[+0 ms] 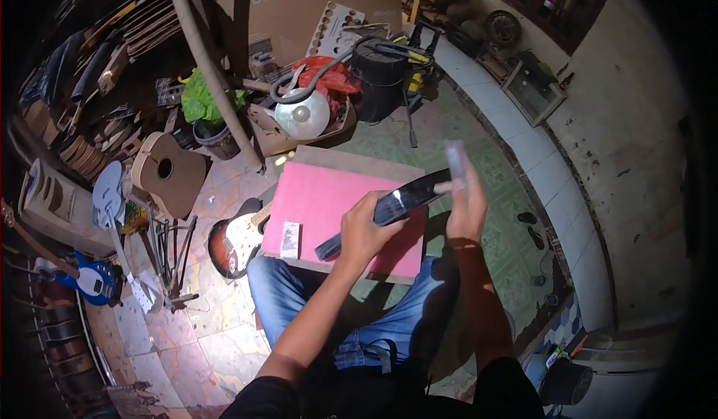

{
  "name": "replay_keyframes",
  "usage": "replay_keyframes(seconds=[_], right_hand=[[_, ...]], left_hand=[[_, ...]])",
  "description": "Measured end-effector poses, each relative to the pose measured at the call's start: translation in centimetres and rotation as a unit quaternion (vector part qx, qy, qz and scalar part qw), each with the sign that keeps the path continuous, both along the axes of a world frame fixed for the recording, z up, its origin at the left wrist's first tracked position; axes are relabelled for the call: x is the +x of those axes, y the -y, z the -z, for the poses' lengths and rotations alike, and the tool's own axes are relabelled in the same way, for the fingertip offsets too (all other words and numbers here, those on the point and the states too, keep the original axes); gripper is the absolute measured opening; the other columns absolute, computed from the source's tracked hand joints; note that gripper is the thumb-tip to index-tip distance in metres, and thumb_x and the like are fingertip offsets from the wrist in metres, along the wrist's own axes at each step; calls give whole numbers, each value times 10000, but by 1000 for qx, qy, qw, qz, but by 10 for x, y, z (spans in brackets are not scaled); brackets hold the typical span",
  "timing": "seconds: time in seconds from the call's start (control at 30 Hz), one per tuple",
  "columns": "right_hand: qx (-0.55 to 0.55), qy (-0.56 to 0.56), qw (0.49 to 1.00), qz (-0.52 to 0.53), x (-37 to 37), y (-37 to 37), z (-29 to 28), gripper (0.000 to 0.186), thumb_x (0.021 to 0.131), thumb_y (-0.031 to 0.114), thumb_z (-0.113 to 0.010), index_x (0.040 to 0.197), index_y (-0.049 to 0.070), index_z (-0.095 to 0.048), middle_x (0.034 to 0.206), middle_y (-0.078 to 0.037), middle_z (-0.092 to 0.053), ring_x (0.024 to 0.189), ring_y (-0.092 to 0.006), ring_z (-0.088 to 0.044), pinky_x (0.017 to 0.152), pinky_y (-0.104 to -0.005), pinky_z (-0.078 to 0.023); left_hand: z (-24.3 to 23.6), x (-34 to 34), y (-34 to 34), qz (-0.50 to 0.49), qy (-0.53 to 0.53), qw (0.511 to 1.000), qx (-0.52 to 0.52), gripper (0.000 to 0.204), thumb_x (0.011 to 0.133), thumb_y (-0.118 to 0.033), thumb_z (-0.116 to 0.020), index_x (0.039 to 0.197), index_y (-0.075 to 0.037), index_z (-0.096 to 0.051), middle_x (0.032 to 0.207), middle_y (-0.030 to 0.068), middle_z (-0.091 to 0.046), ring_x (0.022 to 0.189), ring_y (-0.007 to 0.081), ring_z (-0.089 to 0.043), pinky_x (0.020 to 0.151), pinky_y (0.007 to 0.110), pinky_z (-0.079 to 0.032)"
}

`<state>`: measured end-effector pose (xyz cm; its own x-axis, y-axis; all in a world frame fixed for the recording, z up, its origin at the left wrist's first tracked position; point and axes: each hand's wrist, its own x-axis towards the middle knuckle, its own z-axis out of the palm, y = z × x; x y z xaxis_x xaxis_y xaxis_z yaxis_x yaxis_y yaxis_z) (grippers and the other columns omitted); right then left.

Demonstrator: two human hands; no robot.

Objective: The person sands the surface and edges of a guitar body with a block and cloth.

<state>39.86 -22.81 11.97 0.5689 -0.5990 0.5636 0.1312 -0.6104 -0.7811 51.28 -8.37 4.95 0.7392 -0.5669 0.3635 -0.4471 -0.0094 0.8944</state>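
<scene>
My left hand (363, 228) is closed round a long, glossy black piece (396, 205) with a curved outline, tilted above a pink foam sheet (329, 194). Its exact kind is unclear. My right hand (467, 209) is raised at the far right end of the black piece, holding a small pale flat piece (455, 153) blurred by motion. On the left part of the foam lies a small whitish packet (291, 239). The foam rests on a brownish board (359, 161) across my lap.
A sunburst electric guitar (228, 243) lies left of my knee. Further left are an acoustic guitar body (168, 172), a pale blue guitar body (110, 187) and a blue bass (93, 280). Beyond the board stand a black bucket-like vessel (376, 82) and a cardboard box (269, 138).
</scene>
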Motion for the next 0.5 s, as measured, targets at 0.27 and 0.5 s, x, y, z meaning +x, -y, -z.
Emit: replay_keyframes(seconds=[0.27,0.5], right_hand=[[-333,-231,914,-31,-32,-42,8,555,804,9,-662,1336,165,-697,1417,-111,-647,960,-277,-741,827,-377,-615],[-132,-170,973,80,-34,30,35,519,881,-43,-454,1352,34,-656,1387,-225,-637,1296,-390,-604,1084,-416,-494]], left_hand=[[5,-12,6,11,13,1000,19,486,724,-166,-885,1159,-47,-702,1003,185,-763,938,332,-764,805,397,-594],[3,-9,-1,11,11,999,29,508,729,-227,-917,1160,-61,-706,981,176,-774,923,326,-777,798,395,-604]])
